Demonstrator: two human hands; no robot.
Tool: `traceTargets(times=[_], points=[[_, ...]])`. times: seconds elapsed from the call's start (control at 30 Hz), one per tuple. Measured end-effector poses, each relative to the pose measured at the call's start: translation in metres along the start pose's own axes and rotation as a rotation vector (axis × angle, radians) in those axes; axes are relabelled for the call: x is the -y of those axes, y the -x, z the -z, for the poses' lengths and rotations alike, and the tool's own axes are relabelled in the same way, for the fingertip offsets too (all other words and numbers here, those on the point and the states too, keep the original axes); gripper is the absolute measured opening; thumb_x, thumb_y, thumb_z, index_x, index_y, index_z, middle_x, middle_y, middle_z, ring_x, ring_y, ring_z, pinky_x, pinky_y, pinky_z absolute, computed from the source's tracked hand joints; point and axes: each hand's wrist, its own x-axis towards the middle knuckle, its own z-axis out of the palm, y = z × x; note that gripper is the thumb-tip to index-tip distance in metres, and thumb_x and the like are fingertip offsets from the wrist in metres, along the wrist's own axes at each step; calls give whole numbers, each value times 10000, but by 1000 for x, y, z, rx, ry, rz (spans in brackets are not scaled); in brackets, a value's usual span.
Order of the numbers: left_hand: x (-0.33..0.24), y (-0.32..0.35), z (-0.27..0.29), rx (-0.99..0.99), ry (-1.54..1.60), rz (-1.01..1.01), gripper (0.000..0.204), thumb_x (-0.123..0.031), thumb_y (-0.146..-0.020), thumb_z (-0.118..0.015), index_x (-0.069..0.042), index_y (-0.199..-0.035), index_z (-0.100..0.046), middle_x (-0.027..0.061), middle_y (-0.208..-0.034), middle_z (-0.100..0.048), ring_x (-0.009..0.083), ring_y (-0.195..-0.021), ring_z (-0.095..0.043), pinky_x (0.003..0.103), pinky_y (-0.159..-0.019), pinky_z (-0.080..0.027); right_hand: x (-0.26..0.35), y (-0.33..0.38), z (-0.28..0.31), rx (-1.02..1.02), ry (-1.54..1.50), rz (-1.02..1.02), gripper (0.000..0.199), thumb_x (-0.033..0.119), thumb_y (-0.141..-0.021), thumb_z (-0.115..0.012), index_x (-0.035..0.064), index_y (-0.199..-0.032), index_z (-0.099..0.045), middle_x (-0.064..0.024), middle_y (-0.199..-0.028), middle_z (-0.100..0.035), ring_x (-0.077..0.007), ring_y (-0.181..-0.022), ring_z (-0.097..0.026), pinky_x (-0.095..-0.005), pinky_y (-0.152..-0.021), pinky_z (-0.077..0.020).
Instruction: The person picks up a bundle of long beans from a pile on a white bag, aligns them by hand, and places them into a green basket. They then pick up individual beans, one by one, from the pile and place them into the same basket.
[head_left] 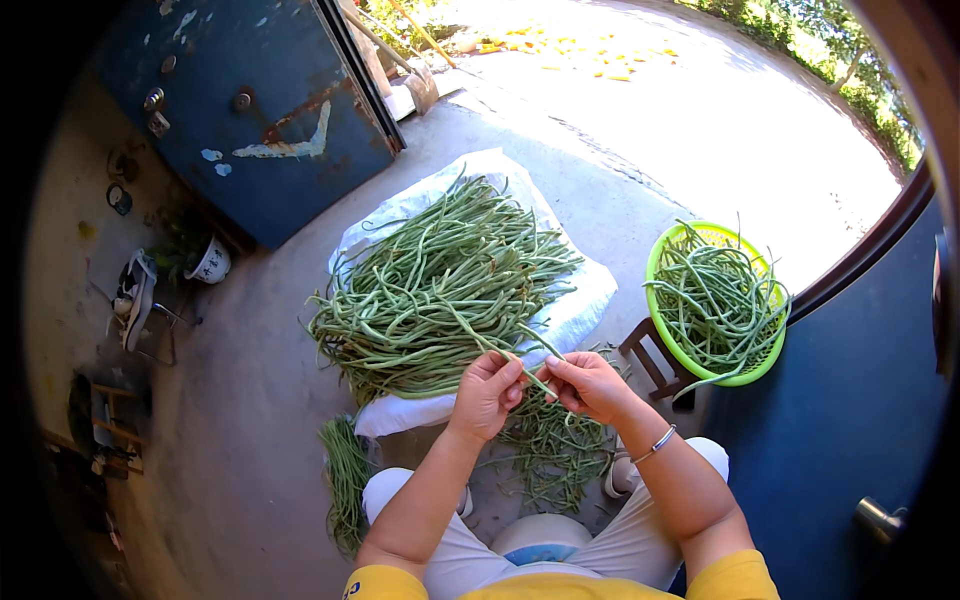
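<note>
My left hand and my right hand are close together over the near edge of a large heap of long green yardlong beans. Fingers of the left hand pinch a long bean, whose end points toward the right hand. My right hand is also closed in a pinch, with a length of green bean sticking up from its fingertips. Whether these are parts of one bean I cannot tell. The heap rests on a white plastic sack spread on the floor.
A lime-green basket of beans stands on a small brown stool at the right. Bean scraps lie between my feet, and a bean bundle beside my left leg. Blue doors and a potted plant stand around.
</note>
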Motion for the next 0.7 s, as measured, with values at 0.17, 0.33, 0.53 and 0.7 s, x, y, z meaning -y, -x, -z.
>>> traceTargets(times=[0.17,0.33,0.53,0.7], points=[[7,6,-11,23,-62,-6,76,-82,-853,-575,-64,-926,-578,-3,-677,-533,58,-537,-470,165,-452,-348,0,10,1,164,-22,-72,298,261,-913,-498,-2,-836,-616,-78,-619,-605,-68,-365,-405,-178,-349,-287],[-9,2,-6,-24,45,-97,77,-91,-861,-566,-56,-928,-584,21,-722,-579,61,-543,-487,183,-457,-366,6,14,1,175,50,-62,216,194,-888,-545,-5,-843,-616,-66,-616,-602,-57,-379,-406,-172,-357,-288],[-37,-2,11,-58,51,-260,95,-115,-886,-534,-42,-927,-579,49,-754,-594,84,-555,-496,203,-468,-375,10,12,8,5,-94,142,206,183,-906,-512,2,-880,-607,-38,-606,-590,-54,-399,-421,-170,-369,-316],[-37,-2,10,-13,58,-225,102,-114,-886,-534,-37,-939,-574,56,-769,-597,88,-577,-508,203,-483,-386,6,6,13,-51,-188,170,279,241,-926,-472,-4,-843,-576,-47,-576,-573,-72,-378,-441,-183,-361,-346]])
